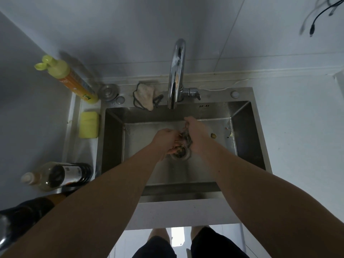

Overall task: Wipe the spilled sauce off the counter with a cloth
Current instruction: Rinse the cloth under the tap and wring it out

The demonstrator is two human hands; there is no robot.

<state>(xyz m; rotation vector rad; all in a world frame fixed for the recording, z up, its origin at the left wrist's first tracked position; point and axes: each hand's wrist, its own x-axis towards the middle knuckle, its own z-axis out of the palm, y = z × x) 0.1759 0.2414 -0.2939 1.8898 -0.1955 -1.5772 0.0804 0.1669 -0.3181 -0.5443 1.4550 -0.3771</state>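
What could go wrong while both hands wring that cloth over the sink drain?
1. The left hand and right hand twist the cloth right above the open drain; a slip could drop it onto the scraps there.
2. Food bits lie on the sink floor and could stick to the cloth.
3. The left forearm passes near the dark bottle; drawing back carelessly might knock it.

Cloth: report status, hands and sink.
Both hands, left and right, grip the cloth. Held over the sink drain, below the tap. Nothing blocking.
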